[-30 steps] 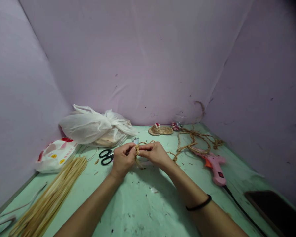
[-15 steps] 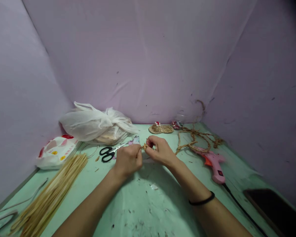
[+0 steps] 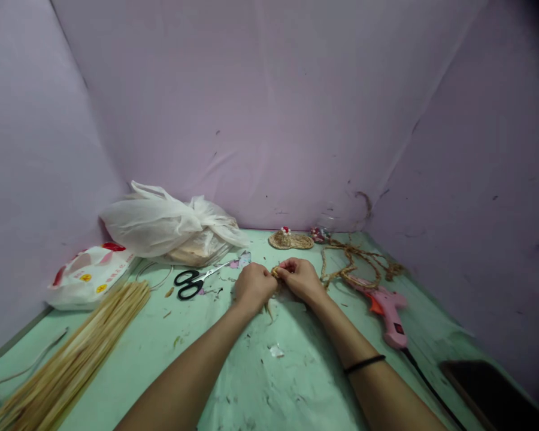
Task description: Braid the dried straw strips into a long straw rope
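In the middle of the view, a small piece of braided straw cord (image 3: 275,272) is pinched between my hands. My left hand (image 3: 255,287) is closed in a loose fist on it, and loose straw ends (image 3: 269,310) hang below. The fingertips of my right hand (image 3: 300,278) grip the same piece from the other side. Most of the cord is hidden by my fingers. Just behind lies a small woven straw slipper (image 3: 291,240) with a red and white bead flower. Black-handled scissors (image 3: 194,283) rest left of my left hand.
A pink glue gun (image 3: 390,311) with a black cable and tangled straw cord (image 3: 357,260) lie at right, near a dark phone (image 3: 489,389). At left are a straw bundle (image 3: 85,353), a white packet (image 3: 92,275) and a tied plastic bag (image 3: 175,224). A bead jar (image 3: 321,232) stands behind.
My hands have come closer together and turned on the straw piece, and its loose ends now show below. The camera view has shifted slightly.
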Action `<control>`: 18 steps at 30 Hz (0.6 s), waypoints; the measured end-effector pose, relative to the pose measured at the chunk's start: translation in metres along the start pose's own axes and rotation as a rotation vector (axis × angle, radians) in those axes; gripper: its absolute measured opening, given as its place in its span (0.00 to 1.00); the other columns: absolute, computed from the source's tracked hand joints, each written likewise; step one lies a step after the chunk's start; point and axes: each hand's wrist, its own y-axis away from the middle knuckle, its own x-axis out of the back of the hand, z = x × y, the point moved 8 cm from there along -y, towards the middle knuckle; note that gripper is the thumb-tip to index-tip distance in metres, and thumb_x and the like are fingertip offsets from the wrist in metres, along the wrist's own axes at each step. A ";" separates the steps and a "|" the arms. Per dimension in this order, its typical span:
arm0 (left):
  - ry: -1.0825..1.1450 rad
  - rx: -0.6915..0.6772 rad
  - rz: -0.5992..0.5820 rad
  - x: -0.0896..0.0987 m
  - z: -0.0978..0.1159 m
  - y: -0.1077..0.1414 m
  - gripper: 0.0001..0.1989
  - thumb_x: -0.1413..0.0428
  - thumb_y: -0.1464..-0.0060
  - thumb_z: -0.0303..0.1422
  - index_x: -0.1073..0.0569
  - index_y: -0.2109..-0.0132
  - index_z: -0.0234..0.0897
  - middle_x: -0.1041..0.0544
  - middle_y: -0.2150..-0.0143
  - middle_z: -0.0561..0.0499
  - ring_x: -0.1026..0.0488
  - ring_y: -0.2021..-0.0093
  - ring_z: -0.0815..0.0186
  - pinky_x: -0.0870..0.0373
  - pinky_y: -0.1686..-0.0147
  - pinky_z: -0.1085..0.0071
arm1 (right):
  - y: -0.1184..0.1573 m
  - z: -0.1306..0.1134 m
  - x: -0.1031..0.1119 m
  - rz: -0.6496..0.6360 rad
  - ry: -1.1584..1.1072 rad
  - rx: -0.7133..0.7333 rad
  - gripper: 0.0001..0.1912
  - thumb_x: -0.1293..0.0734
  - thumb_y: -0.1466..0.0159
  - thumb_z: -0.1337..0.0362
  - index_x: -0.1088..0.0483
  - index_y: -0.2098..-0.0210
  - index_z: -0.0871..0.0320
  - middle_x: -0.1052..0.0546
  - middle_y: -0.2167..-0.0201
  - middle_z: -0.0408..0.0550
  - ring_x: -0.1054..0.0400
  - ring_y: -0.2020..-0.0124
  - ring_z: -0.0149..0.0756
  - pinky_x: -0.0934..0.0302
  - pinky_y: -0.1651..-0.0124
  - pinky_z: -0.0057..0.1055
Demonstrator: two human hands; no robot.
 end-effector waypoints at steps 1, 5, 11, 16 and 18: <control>0.008 0.001 0.000 -0.001 -0.001 -0.003 0.10 0.51 0.59 0.33 0.25 0.75 0.38 0.25 0.74 0.47 0.32 0.75 0.65 0.45 0.78 0.73 | -0.002 0.001 0.002 0.023 0.015 -0.020 0.09 0.39 0.51 0.62 0.31 0.76 0.61 0.28 0.80 0.46 0.38 0.79 0.29 0.48 0.76 0.24; -0.003 -0.027 -0.027 -0.011 0.007 0.001 0.08 0.49 0.62 0.31 0.25 0.76 0.37 0.26 0.76 0.48 0.31 0.74 0.65 0.44 0.78 0.73 | 0.003 0.007 0.019 -0.013 0.217 -0.170 0.06 0.39 0.54 0.66 0.33 0.85 0.61 0.32 0.87 0.45 0.42 0.83 0.28 0.54 0.81 0.24; 0.371 0.043 -0.654 -0.050 0.038 0.051 0.04 0.46 0.69 0.26 0.33 0.85 0.33 0.41 0.89 0.56 0.46 0.87 0.73 0.52 0.85 0.75 | 0.049 0.002 0.040 -0.616 0.151 -0.354 0.03 0.38 0.58 0.69 0.35 0.86 0.60 0.39 0.91 0.39 0.52 0.89 0.23 0.60 0.86 0.24; 0.354 -0.008 -0.356 -0.022 0.028 0.021 0.03 0.48 0.67 0.23 0.31 0.83 0.32 0.40 0.89 0.55 0.42 0.85 0.71 0.47 0.83 0.74 | 0.026 -0.009 0.037 -0.375 -0.092 -0.274 0.03 0.39 0.56 0.68 0.34 0.80 0.60 0.36 0.87 0.39 0.44 0.84 0.25 0.49 0.81 0.23; 0.169 -0.105 -0.122 -0.008 0.022 0.004 0.06 0.49 0.64 0.26 0.28 0.80 0.33 0.33 0.84 0.51 0.36 0.80 0.67 0.44 0.79 0.73 | 0.008 -0.006 0.025 -0.254 -0.054 -0.175 0.04 0.38 0.54 0.67 0.33 0.79 0.62 0.33 0.85 0.41 0.44 0.83 0.25 0.50 0.80 0.23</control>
